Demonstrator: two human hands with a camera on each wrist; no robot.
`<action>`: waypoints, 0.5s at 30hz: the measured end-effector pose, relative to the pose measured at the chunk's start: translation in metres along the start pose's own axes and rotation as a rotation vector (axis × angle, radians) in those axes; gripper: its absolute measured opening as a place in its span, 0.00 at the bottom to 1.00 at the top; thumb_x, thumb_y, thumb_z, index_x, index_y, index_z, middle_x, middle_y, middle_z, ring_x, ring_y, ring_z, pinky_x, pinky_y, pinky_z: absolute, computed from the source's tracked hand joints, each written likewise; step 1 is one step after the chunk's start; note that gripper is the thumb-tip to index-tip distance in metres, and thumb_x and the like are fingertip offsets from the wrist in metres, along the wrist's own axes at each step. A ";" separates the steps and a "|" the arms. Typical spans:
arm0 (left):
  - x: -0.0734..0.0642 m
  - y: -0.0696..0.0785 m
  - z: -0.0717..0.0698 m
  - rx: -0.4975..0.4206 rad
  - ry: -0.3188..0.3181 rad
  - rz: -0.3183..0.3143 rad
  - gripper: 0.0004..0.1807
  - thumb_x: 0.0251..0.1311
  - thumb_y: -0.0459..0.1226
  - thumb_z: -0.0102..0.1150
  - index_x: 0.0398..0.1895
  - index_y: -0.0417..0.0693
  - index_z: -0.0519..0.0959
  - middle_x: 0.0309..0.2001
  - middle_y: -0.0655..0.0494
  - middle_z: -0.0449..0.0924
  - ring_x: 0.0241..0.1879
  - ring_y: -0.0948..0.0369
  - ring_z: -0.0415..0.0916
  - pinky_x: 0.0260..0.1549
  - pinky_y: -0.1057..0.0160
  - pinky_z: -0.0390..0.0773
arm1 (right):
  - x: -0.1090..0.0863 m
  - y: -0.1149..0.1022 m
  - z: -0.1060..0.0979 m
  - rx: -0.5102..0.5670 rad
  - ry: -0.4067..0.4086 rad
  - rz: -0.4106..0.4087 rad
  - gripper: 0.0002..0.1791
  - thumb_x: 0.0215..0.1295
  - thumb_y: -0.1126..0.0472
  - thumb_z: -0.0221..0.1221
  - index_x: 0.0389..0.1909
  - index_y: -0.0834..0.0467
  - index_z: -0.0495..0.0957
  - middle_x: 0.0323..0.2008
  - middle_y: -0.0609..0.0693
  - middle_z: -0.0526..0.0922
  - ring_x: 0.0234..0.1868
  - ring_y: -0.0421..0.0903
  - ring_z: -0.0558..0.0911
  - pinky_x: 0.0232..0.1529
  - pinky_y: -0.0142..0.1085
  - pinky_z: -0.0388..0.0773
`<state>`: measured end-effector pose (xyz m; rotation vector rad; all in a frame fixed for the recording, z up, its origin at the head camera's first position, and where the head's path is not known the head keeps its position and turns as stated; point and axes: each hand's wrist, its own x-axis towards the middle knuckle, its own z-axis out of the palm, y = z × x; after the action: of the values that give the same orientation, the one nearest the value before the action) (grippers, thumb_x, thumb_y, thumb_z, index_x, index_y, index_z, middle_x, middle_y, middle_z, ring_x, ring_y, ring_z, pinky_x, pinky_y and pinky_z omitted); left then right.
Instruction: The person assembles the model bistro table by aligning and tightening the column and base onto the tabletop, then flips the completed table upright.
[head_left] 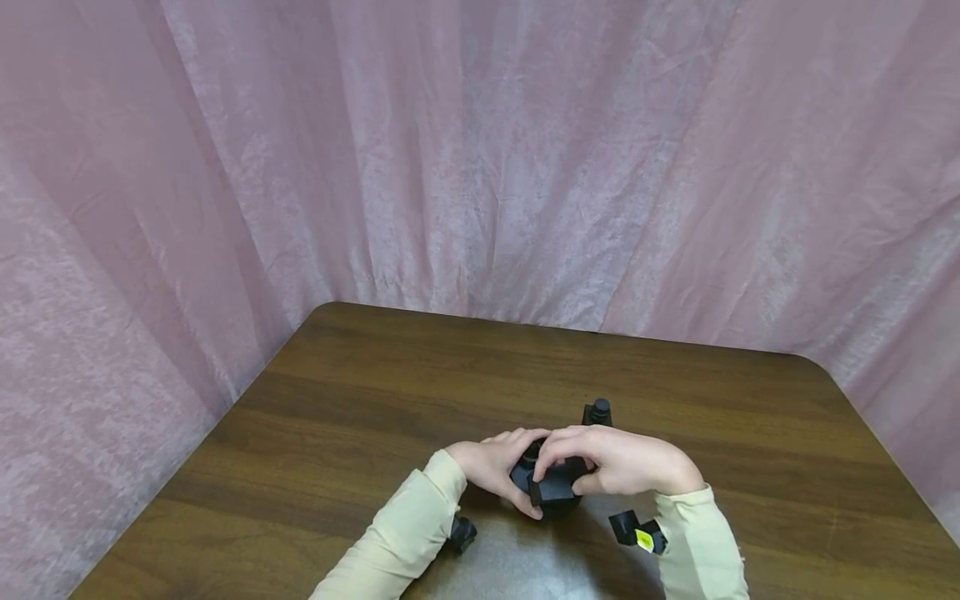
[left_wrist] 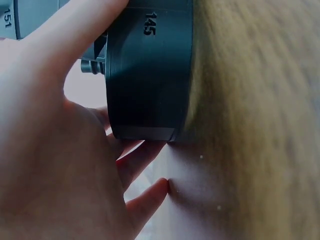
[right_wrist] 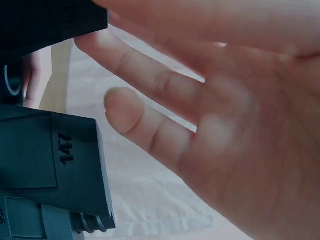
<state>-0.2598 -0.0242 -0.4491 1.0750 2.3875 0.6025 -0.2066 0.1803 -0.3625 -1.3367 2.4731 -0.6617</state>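
Note:
My left hand (head_left: 498, 468) is wrapped round the side of a black plastic part with a rounded base (left_wrist: 150, 80), embossed 145. Its thumb lies across the near side and its fingers reach round the far side. From above, my right hand (head_left: 618, 462) pinches a dark angular block (head_left: 555, 491) over that base. In the right wrist view, fingertips touch the dark block (right_wrist: 50, 25) at the upper left, while the other fingers stay off it. A black part marked 147 (right_wrist: 62, 155) is below, apart from those fingers. The hands hide much of the join.
Beyond the right hand stands a black piece with a round knob (head_left: 599, 410); whether it joins the base is hidden. Black wrist devices (head_left: 637, 532) hang near both sleeves. The brown wooden table (head_left: 337, 400) ends at a pink curtain (head_left: 480, 167).

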 end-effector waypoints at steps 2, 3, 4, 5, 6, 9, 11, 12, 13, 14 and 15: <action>0.000 0.000 0.000 0.003 0.002 0.001 0.54 0.36 0.59 0.67 0.67 0.61 0.48 0.58 0.61 0.62 0.54 0.66 0.61 0.54 0.60 0.64 | 0.001 0.001 0.000 0.012 -0.004 0.023 0.25 0.48 0.69 0.61 0.44 0.42 0.73 0.40 0.41 0.74 0.37 0.38 0.72 0.31 0.27 0.71; 0.000 0.000 0.000 0.007 0.005 0.003 0.54 0.35 0.59 0.67 0.67 0.61 0.48 0.58 0.60 0.62 0.54 0.65 0.61 0.54 0.60 0.64 | 0.001 0.001 0.001 0.016 -0.003 0.034 0.24 0.48 0.68 0.62 0.44 0.42 0.73 0.39 0.41 0.73 0.36 0.39 0.72 0.30 0.27 0.71; 0.000 0.000 0.000 0.009 0.008 0.004 0.54 0.35 0.59 0.67 0.66 0.61 0.48 0.58 0.60 0.62 0.55 0.65 0.61 0.54 0.60 0.64 | 0.001 0.001 0.001 0.016 0.000 0.042 0.24 0.47 0.67 0.62 0.44 0.42 0.72 0.37 0.42 0.73 0.35 0.39 0.72 0.30 0.27 0.72; 0.000 0.000 0.000 0.013 0.010 0.004 0.54 0.35 0.59 0.67 0.66 0.61 0.48 0.59 0.60 0.61 0.55 0.65 0.61 0.54 0.60 0.64 | 0.001 0.001 0.001 0.018 0.004 0.056 0.24 0.47 0.67 0.63 0.44 0.42 0.72 0.37 0.42 0.72 0.35 0.39 0.72 0.30 0.27 0.71; 0.000 0.000 0.000 0.014 0.012 0.005 0.54 0.35 0.59 0.67 0.66 0.62 0.48 0.59 0.60 0.61 0.55 0.65 0.60 0.55 0.60 0.63 | 0.002 0.002 0.001 0.022 0.008 0.067 0.23 0.47 0.66 0.63 0.44 0.42 0.72 0.37 0.42 0.72 0.36 0.39 0.72 0.30 0.28 0.72; -0.001 0.001 0.000 0.016 0.019 0.007 0.52 0.35 0.59 0.67 0.64 0.64 0.50 0.60 0.61 0.60 0.57 0.65 0.60 0.55 0.60 0.63 | 0.002 0.002 0.002 0.014 0.023 0.079 0.22 0.47 0.62 0.65 0.44 0.42 0.72 0.41 0.41 0.73 0.39 0.41 0.72 0.34 0.29 0.72; -0.001 0.001 0.000 0.018 0.022 0.005 0.51 0.35 0.59 0.68 0.64 0.65 0.50 0.61 0.61 0.60 0.57 0.65 0.59 0.56 0.59 0.63 | 0.003 0.001 0.002 0.007 0.029 0.080 0.22 0.47 0.60 0.65 0.44 0.42 0.72 0.43 0.40 0.73 0.40 0.40 0.71 0.35 0.29 0.71; -0.001 0.002 0.000 0.023 0.025 0.006 0.51 0.34 0.59 0.67 0.64 0.65 0.51 0.61 0.62 0.60 0.58 0.65 0.59 0.56 0.59 0.63 | 0.003 0.001 0.002 0.001 0.029 0.077 0.22 0.47 0.59 0.65 0.44 0.42 0.71 0.43 0.40 0.74 0.41 0.39 0.71 0.36 0.29 0.71; -0.001 0.002 0.000 0.030 0.028 0.007 0.51 0.34 0.59 0.67 0.63 0.65 0.51 0.61 0.62 0.60 0.58 0.65 0.60 0.56 0.59 0.63 | 0.003 0.001 0.003 -0.007 0.029 0.074 0.22 0.46 0.58 0.66 0.44 0.42 0.71 0.44 0.39 0.74 0.40 0.38 0.71 0.37 0.29 0.71; -0.001 0.002 0.000 0.034 0.029 0.008 0.51 0.34 0.60 0.67 0.63 0.64 0.51 0.61 0.62 0.60 0.58 0.65 0.60 0.56 0.59 0.62 | 0.004 0.001 0.003 -0.015 0.029 0.070 0.22 0.46 0.57 0.66 0.44 0.42 0.71 0.43 0.40 0.75 0.40 0.37 0.71 0.37 0.28 0.70; -0.001 0.002 0.001 0.038 0.029 0.007 0.51 0.34 0.60 0.67 0.63 0.64 0.51 0.61 0.62 0.60 0.58 0.65 0.60 0.56 0.59 0.62 | 0.004 0.001 0.003 -0.016 0.027 0.069 0.22 0.47 0.56 0.65 0.44 0.42 0.71 0.43 0.39 0.75 0.40 0.36 0.71 0.37 0.28 0.70</action>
<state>-0.2580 -0.0236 -0.4483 1.0977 2.4301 0.5815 -0.2082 0.1767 -0.3656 -1.2495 2.5391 -0.6492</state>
